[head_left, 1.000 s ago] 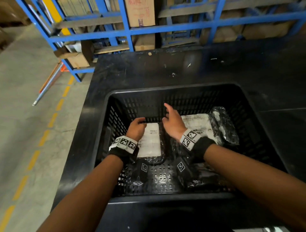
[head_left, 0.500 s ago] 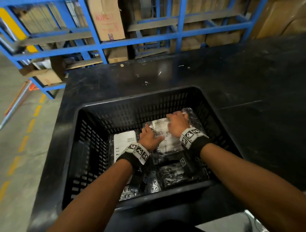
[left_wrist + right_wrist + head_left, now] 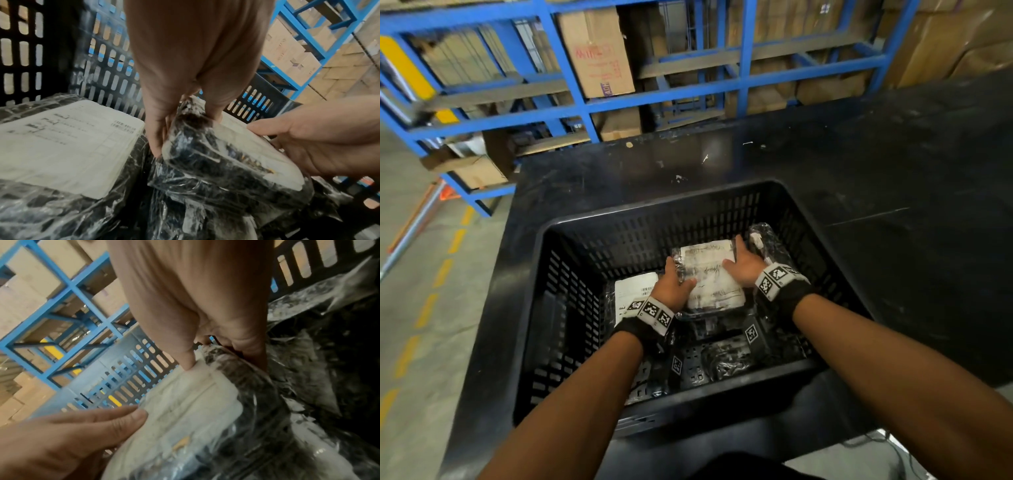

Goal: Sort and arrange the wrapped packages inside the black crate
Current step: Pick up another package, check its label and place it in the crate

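A black slatted crate stands on the black table. Inside it, a plastic-wrapped package with a white label lies in the middle, tilted, and both hands hold it. My left hand grips its left edge, fingers down the side. My right hand grips its right edge, thumb on the label. A second labelled package lies flat to the left. A dark wrapped package leans at the right wall.
More dark wrapped bundles lie on the crate floor near its front wall. The black table stretches to the right and behind. Blue racking with cardboard boxes stands beyond it. Concrete floor with yellow dashes lies to the left.
My left hand left the left labelled package and joined the right hand on the middle package. Both hands now grip its edges, further right in the crate.
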